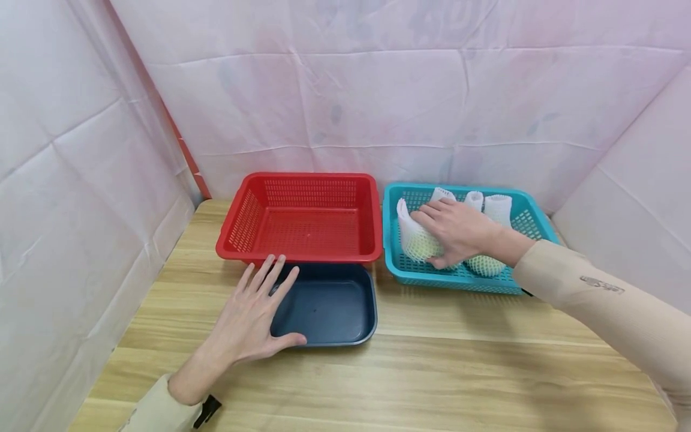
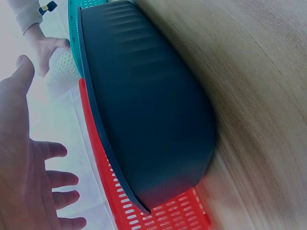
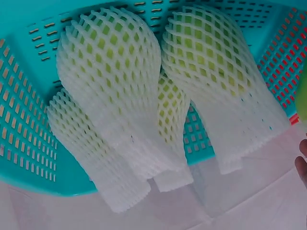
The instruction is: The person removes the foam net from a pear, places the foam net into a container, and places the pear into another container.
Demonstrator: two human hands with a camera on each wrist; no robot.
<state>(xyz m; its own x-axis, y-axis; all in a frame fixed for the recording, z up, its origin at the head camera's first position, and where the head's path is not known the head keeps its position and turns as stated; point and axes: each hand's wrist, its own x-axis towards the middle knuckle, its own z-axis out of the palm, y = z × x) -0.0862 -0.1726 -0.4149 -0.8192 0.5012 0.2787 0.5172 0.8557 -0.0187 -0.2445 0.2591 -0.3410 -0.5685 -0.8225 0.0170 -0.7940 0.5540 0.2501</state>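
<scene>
In the head view my right hand (image 1: 456,231) is inside the teal basket (image 1: 540,225), with thumb and fingers around a green fruit in a white foam net (image 1: 421,245). In the right wrist view, its fingertips (image 3: 301,165) show at the right edge, beside a cut-off green patch. Other netted green fruits (image 3: 112,62) lie in that basket, their loose sleeve ends sticking up past the rim. My left hand (image 1: 251,318) is spread over the left end of the dark blue tub (image 1: 324,312). The left wrist view shows a gap between its straight fingers and the tub's rim.
Behind the tub stands a red basket (image 1: 310,234), left of the teal one. All rest on a wooden table (image 1: 421,372). Pale fabric (image 1: 378,102) hangs behind the table and at both sides.
</scene>
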